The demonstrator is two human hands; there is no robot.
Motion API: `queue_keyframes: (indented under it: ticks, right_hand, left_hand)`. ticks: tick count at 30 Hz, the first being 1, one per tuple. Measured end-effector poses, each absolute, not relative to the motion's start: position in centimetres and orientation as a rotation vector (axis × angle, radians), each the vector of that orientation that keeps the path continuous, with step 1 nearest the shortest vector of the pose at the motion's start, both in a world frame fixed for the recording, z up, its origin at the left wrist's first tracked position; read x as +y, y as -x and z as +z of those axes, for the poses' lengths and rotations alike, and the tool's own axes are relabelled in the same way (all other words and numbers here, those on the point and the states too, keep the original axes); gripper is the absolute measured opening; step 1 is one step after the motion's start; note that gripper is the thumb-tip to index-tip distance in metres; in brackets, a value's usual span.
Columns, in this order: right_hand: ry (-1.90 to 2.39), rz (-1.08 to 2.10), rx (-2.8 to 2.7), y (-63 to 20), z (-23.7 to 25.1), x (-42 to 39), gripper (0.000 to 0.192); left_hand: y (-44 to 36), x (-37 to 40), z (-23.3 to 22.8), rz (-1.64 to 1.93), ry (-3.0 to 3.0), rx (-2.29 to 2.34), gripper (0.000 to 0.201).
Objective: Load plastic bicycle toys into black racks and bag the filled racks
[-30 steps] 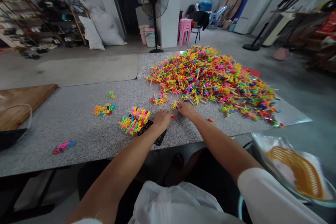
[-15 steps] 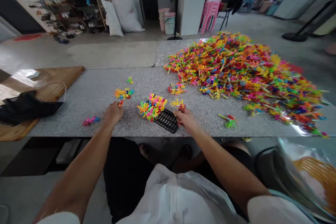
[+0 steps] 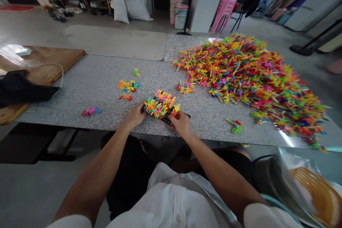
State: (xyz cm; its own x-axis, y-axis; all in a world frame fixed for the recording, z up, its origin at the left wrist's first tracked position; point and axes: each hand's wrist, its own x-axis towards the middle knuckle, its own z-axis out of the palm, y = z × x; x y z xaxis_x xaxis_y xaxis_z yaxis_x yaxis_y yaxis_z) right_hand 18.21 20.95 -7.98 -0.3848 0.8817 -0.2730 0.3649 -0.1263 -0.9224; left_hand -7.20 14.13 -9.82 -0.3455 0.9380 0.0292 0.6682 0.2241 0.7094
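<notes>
A black grid tray [image 3: 169,118] lies near the front edge of the speckled stone table [image 3: 96,85], partly filled with upright colourful plastic pieces [image 3: 159,102]. My left hand [image 3: 135,115] rests against the tray's left end. On the tray's right part my right hand [image 3: 181,123] pinches a small yellow-and-red plastic piece [image 3: 176,108]. A huge heap of colourful plastic pieces [image 3: 248,74] covers the table's right side.
Small loose clusters of pieces [image 3: 128,86] and a pink piece [image 3: 91,111] lie left of the tray. A wooden board [image 3: 42,64] with a black bag [image 3: 21,89] sits far left. An orange basket [image 3: 317,192] is at lower right. Fan stand, stools, sacks stand behind.
My left hand came back from the loose pieces on the left to the tray's left end. My right hand brought a piece onto the tray. The view tilted down.
</notes>
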Motion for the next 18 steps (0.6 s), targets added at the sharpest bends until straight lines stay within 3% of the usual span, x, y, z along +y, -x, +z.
queue_keyframes:
  ticks: [4,11,18]
  right_hand:
    - [1.440,1.264,-1.889,-18.7,-7.9,21.0,0.014]
    - [1.354,1.378,-2.017,-18.2,-8.2,21.3,0.010]
    - [1.349,0.975,-2.289,-18.0,-8.3,22.1,0.013]
  left_hand:
    - [7.1,14.3,-9.5,0.820,-1.507,2.064,0.055]
    - [5.9,14.2,-9.2,0.593,-1.511,2.204,0.042]
    - [5.4,14.3,-9.4,0.580,-1.513,2.244,0.045]
